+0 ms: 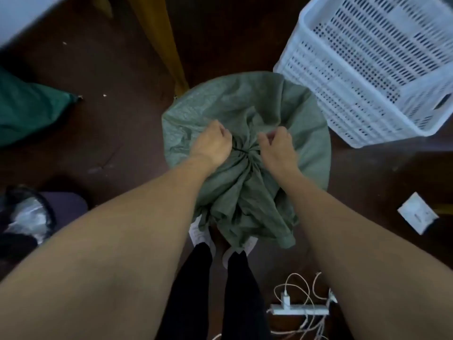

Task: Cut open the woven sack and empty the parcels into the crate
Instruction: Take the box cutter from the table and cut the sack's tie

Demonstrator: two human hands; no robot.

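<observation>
left fingers: curled tight into a fist on the gathered cloth just left of the sack's tied neck.
right fingers: bent and pinching the bunched cloth just right of the neck; we cannot tell how much cloth they hold, as the frame is blurred.
left hand: pressed on top of the sack, knuckles pointing away from us.
right hand: on top of the sack, close to the left hand, with the neck between them.
tie: a thin dark band cinched around the neck.
woven sack: grey-green, full and rounded, standing on the floor right in front of our white shoes; its loose mouth hangs toward us below the tie.
crate: white, perforated plastic, on the floor at the far right, just beside the sack and tilted; we see no parcels in it.
floor: dark brown.
power strip: white, with cables, by our right forearm near the floor's near edge.
</observation>
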